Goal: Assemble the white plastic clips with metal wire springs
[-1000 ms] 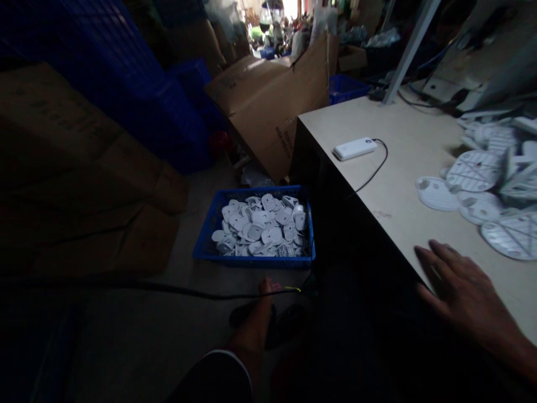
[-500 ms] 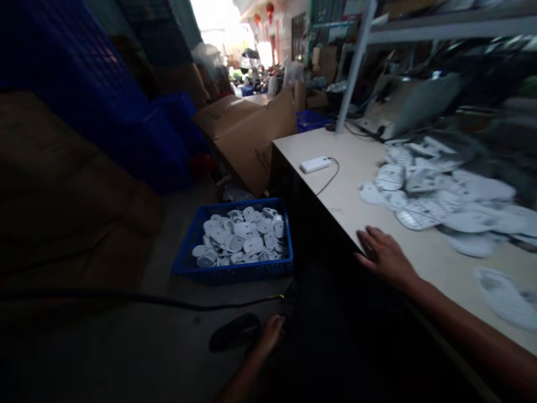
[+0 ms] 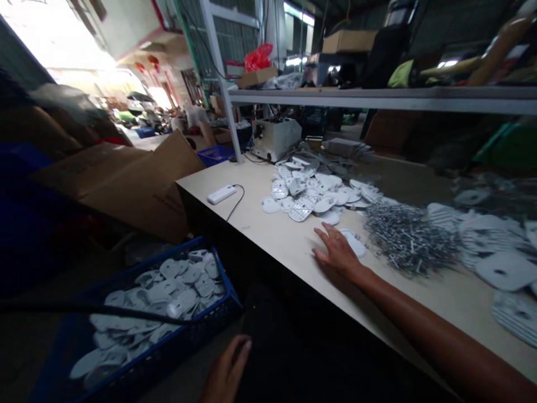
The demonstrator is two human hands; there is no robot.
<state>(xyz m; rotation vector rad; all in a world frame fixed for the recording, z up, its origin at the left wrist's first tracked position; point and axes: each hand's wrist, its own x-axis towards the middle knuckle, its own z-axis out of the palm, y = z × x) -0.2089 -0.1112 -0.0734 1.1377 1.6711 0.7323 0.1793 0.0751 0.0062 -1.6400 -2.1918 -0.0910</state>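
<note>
My right hand [image 3: 338, 253] is over the pale tabletop [image 3: 268, 232], open with its fingers spread and nothing gripped. Just beyond its fingers is a single white plastic plate [image 3: 354, 243], partly hidden by the hand; I cannot tell whether they touch. Farther back lies a heap of white plastic plates [image 3: 304, 207], and to the right a pile of thin metal screws or pins [image 3: 413, 238]. My left hand [image 3: 226, 366] hangs low beside the table, fingers loosely apart and holding nothing visible. Left of it is a blue crate [image 3: 229, 294] full of white plastic plates [image 3: 184, 302].
A white power bank or similar device [image 3: 221, 194] with a cable lies near the table's left corner. Above the table runs a shelf [image 3: 377, 101] on a metal post [image 3: 222, 84]. A dark cable [image 3: 104, 309] crosses over the crate. A cardboard box [image 3: 138, 184] leans behind it.
The view has swung right and up, bringing the metal pile into sight. My right hand has moved from the table's edge farther over its top, beside the single plate.
</note>
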